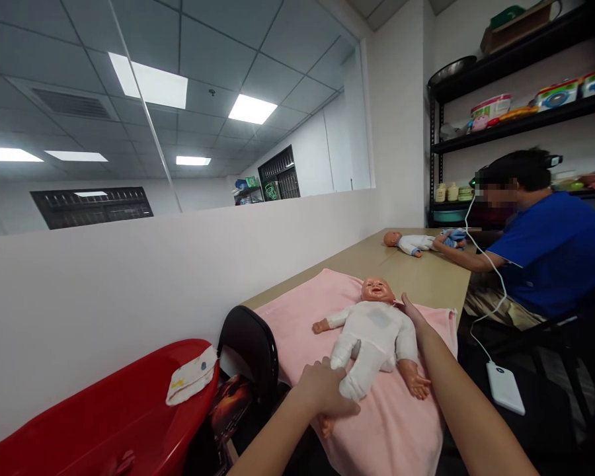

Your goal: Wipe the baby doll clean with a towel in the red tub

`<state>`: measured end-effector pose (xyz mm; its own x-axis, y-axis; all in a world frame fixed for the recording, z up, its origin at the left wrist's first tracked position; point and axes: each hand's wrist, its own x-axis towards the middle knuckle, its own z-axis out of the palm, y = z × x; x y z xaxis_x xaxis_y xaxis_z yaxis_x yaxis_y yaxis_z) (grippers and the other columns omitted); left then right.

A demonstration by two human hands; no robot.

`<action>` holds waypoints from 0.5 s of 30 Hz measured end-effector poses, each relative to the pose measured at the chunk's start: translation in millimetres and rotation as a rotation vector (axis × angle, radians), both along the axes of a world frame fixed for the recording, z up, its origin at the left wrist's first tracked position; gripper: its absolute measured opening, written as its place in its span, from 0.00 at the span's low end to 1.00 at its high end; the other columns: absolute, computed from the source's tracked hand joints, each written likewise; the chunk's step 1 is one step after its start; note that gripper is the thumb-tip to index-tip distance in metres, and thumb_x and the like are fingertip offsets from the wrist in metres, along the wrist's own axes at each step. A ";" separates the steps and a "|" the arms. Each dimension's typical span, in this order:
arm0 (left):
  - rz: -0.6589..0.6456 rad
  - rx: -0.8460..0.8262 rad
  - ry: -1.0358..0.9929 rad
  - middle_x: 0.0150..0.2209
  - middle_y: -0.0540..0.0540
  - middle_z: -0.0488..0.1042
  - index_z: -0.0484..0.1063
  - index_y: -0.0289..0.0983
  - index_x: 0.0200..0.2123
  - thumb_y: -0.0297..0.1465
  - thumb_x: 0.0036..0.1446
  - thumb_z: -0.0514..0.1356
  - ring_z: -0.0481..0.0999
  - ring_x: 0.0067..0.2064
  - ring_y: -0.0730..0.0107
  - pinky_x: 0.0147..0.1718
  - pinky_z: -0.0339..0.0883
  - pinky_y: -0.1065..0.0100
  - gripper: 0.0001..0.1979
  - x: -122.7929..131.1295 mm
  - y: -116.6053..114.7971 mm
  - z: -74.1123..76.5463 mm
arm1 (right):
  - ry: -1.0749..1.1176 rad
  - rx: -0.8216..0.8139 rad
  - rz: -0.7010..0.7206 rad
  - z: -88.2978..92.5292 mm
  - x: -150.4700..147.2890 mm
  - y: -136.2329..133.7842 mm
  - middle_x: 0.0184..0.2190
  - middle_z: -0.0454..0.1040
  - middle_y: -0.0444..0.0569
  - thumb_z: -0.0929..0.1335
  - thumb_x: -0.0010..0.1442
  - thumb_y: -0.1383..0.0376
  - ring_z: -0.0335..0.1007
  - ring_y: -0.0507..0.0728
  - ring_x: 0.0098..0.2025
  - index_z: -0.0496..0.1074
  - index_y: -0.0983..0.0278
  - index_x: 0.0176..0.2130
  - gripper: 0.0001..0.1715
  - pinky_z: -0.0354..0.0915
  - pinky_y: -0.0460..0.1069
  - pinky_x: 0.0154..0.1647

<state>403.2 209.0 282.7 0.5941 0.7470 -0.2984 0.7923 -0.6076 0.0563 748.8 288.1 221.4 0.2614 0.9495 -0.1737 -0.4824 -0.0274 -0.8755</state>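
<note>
A baby doll (374, 327) in a white cloth body suit lies on its back on a pink towel (302, 330), head toward the far side. My left hand (330, 390) is closed around its lower legs, and one small foot shows below my fingers. At the doll's neck and shoulder, on the right, is my right hand (412, 316). Its thumb points up while the other fingers curl behind the doll, mostly hidden. The doll's arms are spread to either side, with one bare hand beside my right forearm.
A red tub (178, 363) with a white cloth (193, 377) on its rim stands left, beside a black chair (250, 350). Across the tan table (426, 281), a person in blue (560, 254) handles another doll (414, 242). A white power bank (506, 387) with a cable lies right.
</note>
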 end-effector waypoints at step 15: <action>-0.010 0.061 -0.157 0.65 0.33 0.70 0.67 0.47 0.71 0.56 0.52 0.62 0.69 0.65 0.34 0.61 0.65 0.39 0.45 -10.8 -14.2 -15.9 | 0.063 -0.007 0.003 -4.6 -7.3 -10.7 0.42 0.85 0.64 0.62 0.69 0.47 0.84 0.73 0.46 0.80 0.63 0.44 0.27 0.73 0.65 0.62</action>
<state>392.4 194.9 266.8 0.6370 0.7549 -0.1559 0.7708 -0.6211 0.1417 741.5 277.5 216.8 0.2468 0.9490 -0.1962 -0.5362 -0.0350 -0.8433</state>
